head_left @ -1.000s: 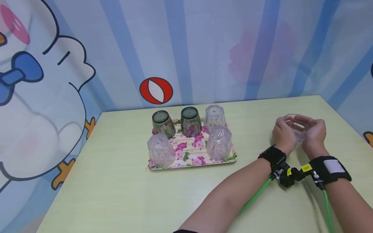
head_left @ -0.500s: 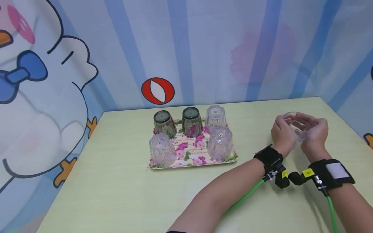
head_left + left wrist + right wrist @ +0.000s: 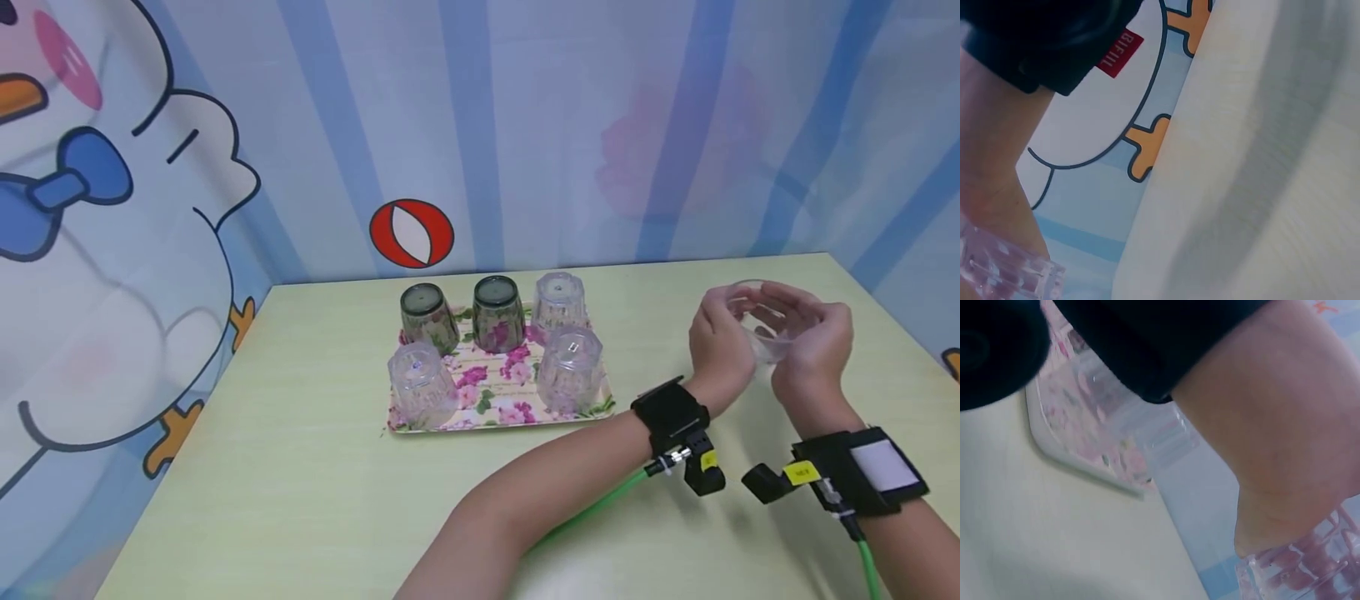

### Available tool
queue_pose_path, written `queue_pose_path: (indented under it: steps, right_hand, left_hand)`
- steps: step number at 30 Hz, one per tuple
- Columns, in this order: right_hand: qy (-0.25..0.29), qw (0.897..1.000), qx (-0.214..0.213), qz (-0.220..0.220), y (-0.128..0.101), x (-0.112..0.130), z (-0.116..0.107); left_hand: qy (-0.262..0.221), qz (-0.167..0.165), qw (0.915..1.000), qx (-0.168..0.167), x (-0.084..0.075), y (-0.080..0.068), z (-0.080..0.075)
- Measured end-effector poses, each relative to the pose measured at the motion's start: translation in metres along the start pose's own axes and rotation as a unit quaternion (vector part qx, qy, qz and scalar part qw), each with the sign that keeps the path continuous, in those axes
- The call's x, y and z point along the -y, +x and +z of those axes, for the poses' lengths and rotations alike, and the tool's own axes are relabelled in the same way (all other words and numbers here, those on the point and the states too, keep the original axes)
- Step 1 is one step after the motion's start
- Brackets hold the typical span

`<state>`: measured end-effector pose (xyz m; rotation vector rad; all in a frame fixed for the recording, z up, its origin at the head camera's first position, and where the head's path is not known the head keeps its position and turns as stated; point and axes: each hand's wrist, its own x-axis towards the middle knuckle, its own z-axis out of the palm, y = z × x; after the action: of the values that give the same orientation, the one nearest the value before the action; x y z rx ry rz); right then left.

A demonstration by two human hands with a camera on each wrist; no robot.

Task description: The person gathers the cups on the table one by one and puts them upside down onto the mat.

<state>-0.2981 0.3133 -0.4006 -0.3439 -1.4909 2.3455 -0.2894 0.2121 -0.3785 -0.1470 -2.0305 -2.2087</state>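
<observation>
In the head view, a clear glass (image 3: 767, 348) is held between two cupped hands at the table's right side. My left hand (image 3: 722, 350) curves round its left side, and my right hand (image 3: 813, 354) wraps the right side. Much of the glass is hidden by palms and fingers. The left wrist view catches its ridged rim (image 3: 1007, 269) at the lower left, against the hand (image 3: 1000, 215). Fingers show through the faceted glass (image 3: 1304, 569) in the right wrist view, beneath the right hand (image 3: 1279, 519). It seems raised off the table.
A floral tray (image 3: 480, 417) stands left of the hands, bearing upside-down glasses: two dark ones (image 3: 429, 321) (image 3: 498, 317) at the back and three clear ones (image 3: 422, 387) (image 3: 572, 371) (image 3: 559, 302). Behind the table (image 3: 300, 467) rises a printed cartoon backdrop (image 3: 525, 125).
Both hands, still round the clear glass, have lifted slightly. The wrists have spread apart, so the wrist cameras now stand farther from each other. The glasses on the tray have stayed put.
</observation>
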Motion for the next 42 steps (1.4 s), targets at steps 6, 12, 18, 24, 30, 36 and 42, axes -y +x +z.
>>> queue_pose_path:
  steps: [6, 12, 18, 24, 30, 36, 42]
  right_hand:
    - [0.011, 0.996, 0.074, -0.046, 0.032, -0.031, -0.031]
    - [0.028, 0.997, 0.059, -0.036, -0.028, 0.004, 0.020]
    - [0.076, 0.993, 0.091, -0.013, -0.079, 0.027, 0.064]
    - [0.055, 0.991, 0.121, -0.018, -0.090, 0.020, 0.077]
    - [0.054, 0.988, 0.141, -0.024, -0.100, 0.014, 0.093]
    - [0.036, 0.986, 0.157, -0.033, -0.109, 0.008, 0.108]
    - [0.032, 0.984, 0.174, -0.028, -0.118, 0.003, 0.124]
  left_hand:
    - [0.004, 0.032, 0.9989, 0.035, -0.016, -0.008, -0.019]
    - [0.002, 0.019, 0.9980, 0.061, -0.031, -0.013, -0.037]
    - [0.007, 0.011, 0.9958, 0.091, -0.040, -0.015, -0.061]
    - [0.010, 0.006, 0.9952, 0.098, -0.046, -0.016, -0.083]
    - [-0.014, -0.002, 0.9963, 0.085, -0.051, -0.016, -0.104]
    - [-0.016, -0.003, 0.9971, 0.074, -0.052, -0.017, -0.126]
    - [-0.015, 0.009, 0.9979, 0.062, -0.054, -0.020, -0.145]
